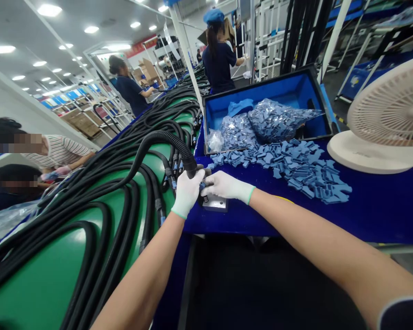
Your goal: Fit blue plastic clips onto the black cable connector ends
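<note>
My left hand point(187, 191), in a white glove, is wrapped round the end of a black corrugated hose point(170, 138), which arches up from the hoses on the left. My right hand point(223, 184), gloved too, is closed at the hose's lower end beside a small blue piece; whether its fingers hold that piece is hidden. Just under both hands sits a metal block fixture point(216, 203) on the blue table point(261, 215). Right of the hands lies a loose pile of blue plastic clips point(296, 167).
A blue bin point(289, 94) holds bags of clips point(275, 120) behind the pile. A beige fan point(375, 153) stands at the right. Many black hoses point(103, 183) cover a green conveyor point(55, 270). A dark open container point(261, 284) is below the table edge. Several people work beyond.
</note>
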A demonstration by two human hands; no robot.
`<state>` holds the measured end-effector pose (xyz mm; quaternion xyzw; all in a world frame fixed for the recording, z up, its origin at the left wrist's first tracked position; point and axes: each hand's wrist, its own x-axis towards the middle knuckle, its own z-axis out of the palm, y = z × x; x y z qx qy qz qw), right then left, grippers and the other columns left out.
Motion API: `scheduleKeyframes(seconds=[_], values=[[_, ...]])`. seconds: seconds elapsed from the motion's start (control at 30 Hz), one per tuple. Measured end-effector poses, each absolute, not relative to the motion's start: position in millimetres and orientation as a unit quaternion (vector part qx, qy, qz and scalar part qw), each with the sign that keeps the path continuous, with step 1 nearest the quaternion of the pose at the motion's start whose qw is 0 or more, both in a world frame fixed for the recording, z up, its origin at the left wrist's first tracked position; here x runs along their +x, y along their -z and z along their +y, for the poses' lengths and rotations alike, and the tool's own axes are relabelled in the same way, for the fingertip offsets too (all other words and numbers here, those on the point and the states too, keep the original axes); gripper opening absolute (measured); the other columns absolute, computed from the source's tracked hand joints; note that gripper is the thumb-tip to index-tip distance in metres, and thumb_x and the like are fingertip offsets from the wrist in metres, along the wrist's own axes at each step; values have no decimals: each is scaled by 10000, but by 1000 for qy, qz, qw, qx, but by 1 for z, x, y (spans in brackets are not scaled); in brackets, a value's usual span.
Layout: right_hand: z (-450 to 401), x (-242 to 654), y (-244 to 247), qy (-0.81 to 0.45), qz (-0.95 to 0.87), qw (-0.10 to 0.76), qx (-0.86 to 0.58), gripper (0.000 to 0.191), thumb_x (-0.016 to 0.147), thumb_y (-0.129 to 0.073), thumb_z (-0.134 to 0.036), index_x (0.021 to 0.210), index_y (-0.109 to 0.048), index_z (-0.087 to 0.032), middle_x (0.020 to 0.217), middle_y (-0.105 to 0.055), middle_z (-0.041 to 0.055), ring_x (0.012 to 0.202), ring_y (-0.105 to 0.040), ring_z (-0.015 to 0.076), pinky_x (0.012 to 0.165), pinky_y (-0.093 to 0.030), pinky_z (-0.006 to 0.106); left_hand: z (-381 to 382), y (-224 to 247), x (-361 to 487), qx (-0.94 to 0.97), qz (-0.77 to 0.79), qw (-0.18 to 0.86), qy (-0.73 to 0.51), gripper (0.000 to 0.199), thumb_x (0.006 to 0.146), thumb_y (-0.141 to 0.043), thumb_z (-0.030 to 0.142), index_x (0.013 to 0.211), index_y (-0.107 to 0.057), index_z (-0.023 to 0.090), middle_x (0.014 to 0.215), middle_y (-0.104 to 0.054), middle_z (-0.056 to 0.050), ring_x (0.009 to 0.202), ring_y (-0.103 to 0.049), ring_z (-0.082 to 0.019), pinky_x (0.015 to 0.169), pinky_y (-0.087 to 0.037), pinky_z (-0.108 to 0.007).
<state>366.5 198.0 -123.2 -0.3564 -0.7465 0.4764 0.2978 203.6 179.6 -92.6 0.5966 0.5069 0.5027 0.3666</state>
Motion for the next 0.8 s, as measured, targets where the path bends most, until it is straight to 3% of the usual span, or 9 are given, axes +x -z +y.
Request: scheduleKeyframes(seconds=[0.13,0.27,0.37,0.5,0.57,0.67,0.73,0.8], values=[[203,367,120,-479,-747,277,-369,393,707,-803,-500,655,-638,-146,629,-558,-25,609,-488,127,566,-362,255,174,87,208,607,485,378,-504,364,874,-714,401,1134,-691,148,1095,-755,-133,987,-715,-258,956,-549,-412],[198,375,114,-485,-755,262,-356,348,726,-809,-461,859,-743,-146,782,-708,23,721,-626,172,655,-465,269,150,80,182,564,480,365,-565,361,893,-703,440,1117,-659,160,950,-715,-97,802,-682,-200,761,-572,-336],[195,381,117,-490,-762,258,-336,360,788,-764,-432,1009,-751,-149,955,-761,67,881,-695,226,780,-526,305,102,70,116,521,529,362,-564,343,903,-677,467,1043,-659,155,763,-641,-44,653,-603,-170,626,-521,-288],[200,381,129,-447,-787,235,-355,388,826,-731,-458,1098,-748,-181,1084,-771,75,977,-720,253,905,-553,342,0,52,3,527,673,386,-348,377,897,-662,498,1048,-689,153,776,-670,-45,694,-629,-206,660,-508,-300],[202,378,133,-426,-793,216,-378,374,841,-712,-453,1115,-748,-201,1099,-771,64,988,-724,251,919,-556,346,-51,52,-41,514,742,380,-203,432,905,-614,542,1094,-714,167,921,-733,-73,857,-683,-271,797,-542,-360],[203,371,135,-399,-799,196,-405,345,850,-694,-442,1108,-750,-219,1099,-772,55,994,-726,251,911,-562,352,-109,75,-80,459,842,283,-33,545,865,-585,522,1263,-703,169,1206,-739,-103,1137,-668,-333,1024,-495,-407],[204,369,135,-386,-804,192,-409,327,845,-690,-433,1093,-754,-229,1096,-773,48,993,-725,250,910,-563,354,-134,100,-90,410,884,225,21,714,754,-635,424,1375,-627,72,1216,-729,-189,1079,-696,-379,999,-508,-460],[205,368,133,-383,-806,194,-407,318,835,-692,-422,1081,-759,-233,1088,-773,47,976,-727,249,891,-568,351,-147,119,-93,378,901,209,46,837,616,-675,321,1374,-595,-24,1073,-749,-252,915,-726,-420,887,-545,-508]])
